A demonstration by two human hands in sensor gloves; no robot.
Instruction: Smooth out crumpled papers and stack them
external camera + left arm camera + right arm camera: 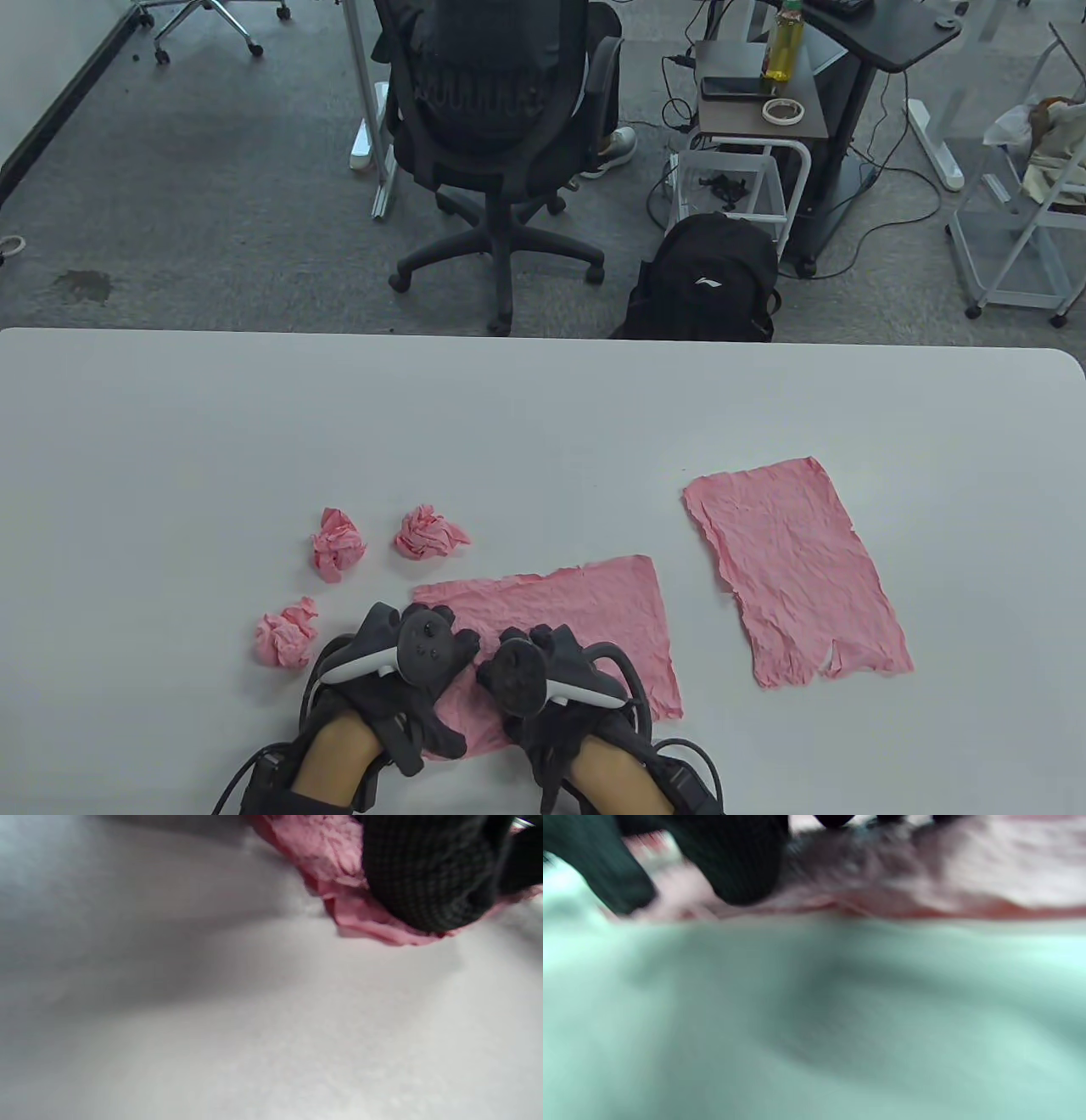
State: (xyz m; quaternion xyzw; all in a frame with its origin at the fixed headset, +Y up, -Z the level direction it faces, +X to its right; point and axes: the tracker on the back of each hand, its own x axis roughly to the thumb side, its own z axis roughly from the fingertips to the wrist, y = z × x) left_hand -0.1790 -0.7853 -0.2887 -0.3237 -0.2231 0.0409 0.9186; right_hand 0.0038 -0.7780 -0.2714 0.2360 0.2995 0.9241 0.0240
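Observation:
A wrinkled pink sheet [594,620] lies flat near the table's front edge. My left hand [445,658] rests on its left part and my right hand [543,658] on its middle. Both hands lie palm down with nothing gripped. In the left wrist view a gloved finger [424,870] presses the sheet's edge [335,861]. In the blurred right wrist view, fingers [742,861] touch the sheet [988,887]. A second flattened pink sheet [793,569] lies alone to the right. Three crumpled pink balls [338,545] [427,532] [287,633] sit left of my hands.
The white table [543,407] stretches bare behind the papers to its far edge. Beyond it on the floor stand a black office chair [492,127] and a black backpack [704,280].

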